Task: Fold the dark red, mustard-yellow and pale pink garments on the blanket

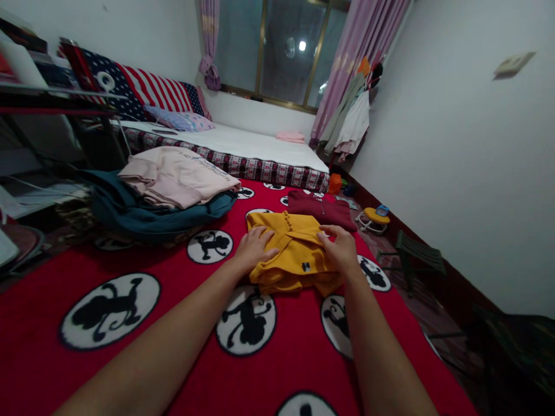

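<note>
A yellow garment [299, 242], partly folded with a ruffled trim at its top and a small dark label near the bottom, lies on the red blanket [182, 312]. My left hand [255, 248] rests on its left side, fingers spread over the cloth. On the right side of the garment is my right hand [340, 247], thumb and fingers apart against its edge. Just behind it lies a folded maroon garment [323, 209]. To the left, a pale pink sweatshirt [177, 176] sits on top of dark teal clothing [160, 219].
Beyond the blanket stands a bed with a white sheet [243, 141], a pillow [180, 119] and folded pink cloth [290, 137]. A desk [56, 110] is at left. On the right floor are a yellow-topped stool [376, 216] and a dark folding stool [418, 253] beside the wall.
</note>
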Available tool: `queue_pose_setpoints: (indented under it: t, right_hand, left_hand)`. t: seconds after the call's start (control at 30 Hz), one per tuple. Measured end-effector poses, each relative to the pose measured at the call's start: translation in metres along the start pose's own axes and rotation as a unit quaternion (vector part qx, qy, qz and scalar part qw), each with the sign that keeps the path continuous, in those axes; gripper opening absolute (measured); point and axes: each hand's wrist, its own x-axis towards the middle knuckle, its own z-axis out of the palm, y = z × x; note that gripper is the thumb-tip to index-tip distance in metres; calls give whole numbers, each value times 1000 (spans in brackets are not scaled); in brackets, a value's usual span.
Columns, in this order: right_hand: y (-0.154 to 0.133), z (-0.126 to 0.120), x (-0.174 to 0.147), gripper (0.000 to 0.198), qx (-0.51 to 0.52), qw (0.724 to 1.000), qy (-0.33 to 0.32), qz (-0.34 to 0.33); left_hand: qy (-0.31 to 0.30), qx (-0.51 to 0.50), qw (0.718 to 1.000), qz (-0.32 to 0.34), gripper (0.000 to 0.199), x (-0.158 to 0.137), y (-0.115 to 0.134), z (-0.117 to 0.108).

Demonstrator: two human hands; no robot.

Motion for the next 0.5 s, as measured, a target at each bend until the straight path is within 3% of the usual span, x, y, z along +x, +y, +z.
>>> queue_pose_setpoints:
  t: [0.1, 0.2, 0.3, 0.4, 0.5]
  right_hand:
    - [-7, 18, 6, 30, 54, 997, 31, -35]
    - [-11, 37, 28, 32, 55, 997, 2, -59]
    - [-11, 55, 62, 43, -11, 990, -106, -92]
    - [-8, 68, 92, 69, -94, 955, -246, -137]
    - [-10, 77, 110, 76, -150, 932, -290, -156]
  left_hand:
    - [-18, -18, 1000, 16, 53, -2, -9, 16]
    - [5, -30, 999, 20, 53, -2, -13, 21]
    - [28, -56, 998, 27, 51, -1, -15, 23]
    - [45, -94, 994, 35, 48, 0, -16, 22]
    - [52, -127, 990, 36, 46, 0, -16, 19]
